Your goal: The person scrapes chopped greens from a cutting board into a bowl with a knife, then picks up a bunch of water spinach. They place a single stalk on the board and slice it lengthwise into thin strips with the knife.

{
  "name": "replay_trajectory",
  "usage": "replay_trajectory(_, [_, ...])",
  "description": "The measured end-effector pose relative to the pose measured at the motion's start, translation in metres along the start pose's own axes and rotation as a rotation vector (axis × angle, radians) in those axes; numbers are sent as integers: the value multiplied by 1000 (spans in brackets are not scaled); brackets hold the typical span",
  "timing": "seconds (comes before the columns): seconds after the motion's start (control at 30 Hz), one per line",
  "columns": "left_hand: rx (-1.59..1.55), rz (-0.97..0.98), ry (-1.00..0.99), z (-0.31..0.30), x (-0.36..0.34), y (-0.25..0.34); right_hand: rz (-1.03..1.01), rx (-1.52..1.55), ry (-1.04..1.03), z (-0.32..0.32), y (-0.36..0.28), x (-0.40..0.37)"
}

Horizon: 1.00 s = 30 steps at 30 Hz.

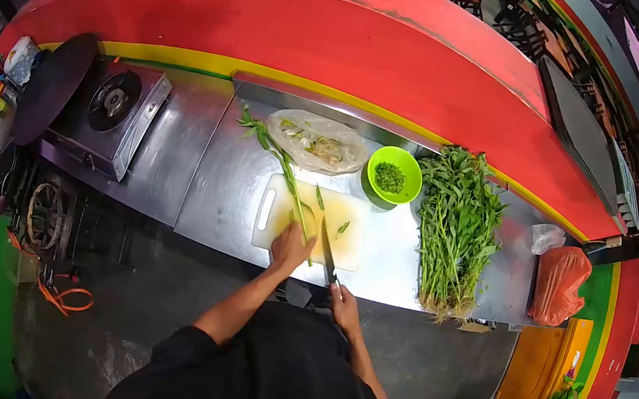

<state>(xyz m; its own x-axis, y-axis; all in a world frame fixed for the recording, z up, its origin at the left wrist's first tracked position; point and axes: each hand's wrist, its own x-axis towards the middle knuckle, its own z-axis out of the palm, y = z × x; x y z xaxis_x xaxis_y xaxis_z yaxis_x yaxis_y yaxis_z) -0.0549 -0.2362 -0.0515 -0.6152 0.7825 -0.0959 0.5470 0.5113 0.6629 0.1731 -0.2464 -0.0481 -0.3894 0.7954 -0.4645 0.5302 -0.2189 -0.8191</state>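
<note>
My left hand is closed around a long green leafy stalk lying slantwise over the white cutting board. The stalk's leafy end reaches past the board's far left corner. In my right hand is the handle of a kitchen knife, its blade pointing away from me over the board, right of the stalk. A few loose leaves rest on the board. Behind it sits a lime-green bowl with chopped greens in it. A clear plastic bag holding plant scraps lies beside the bowl.
A large bundle of leafy greens with roots lies on the steel counter at right. Farther right is an orange plastic bag. A gas stove and a dark wok stand left. A red wall borders the far side.
</note>
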Motion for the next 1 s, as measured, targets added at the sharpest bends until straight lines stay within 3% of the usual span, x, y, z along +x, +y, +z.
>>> replay_trajectory(0.03, [28,-42,-97,2,-7,0,0,-1,-3,1,7,2])
replay_trajectory(0.1, [25,-41,-87,7,-9,0,-75,42,65,2,12,6])
replay_trajectory(0.13, [23,-36,-80,10,-9,-1,21,62,50,-2,13,7])
replay_trajectory(0.3, [2,-8,-11,26,-1,-22,-22,94,45,-4,27,15])
replay_trajectory(0.43, [-242,-69,-63,23,-5,-34,8,13,51,-6,14,6])
replay_trajectory(0.5, [-893,-122,-198,25,-11,-42,-26,89,-18,-5,7,3])
replay_trajectory(0.53, [-1113,-299,-316,20,-25,-48,-11,229,-102,-4,4,-1])
replay_trajectory(0.67, [-1086,-513,-345,23,-54,-61,-2,228,-156,4,-7,-3])
replay_trajectory(0.73, [-1078,-503,-345,25,-60,-67,-35,75,-162,6,-16,-4])
replay_trajectory(0.87, [-1033,-464,-334,21,-63,-71,32,97,-197,15,-22,2])
replay_trajectory(1.0, [-987,-389,-313,21,-66,-70,-27,45,-176,20,-29,2])
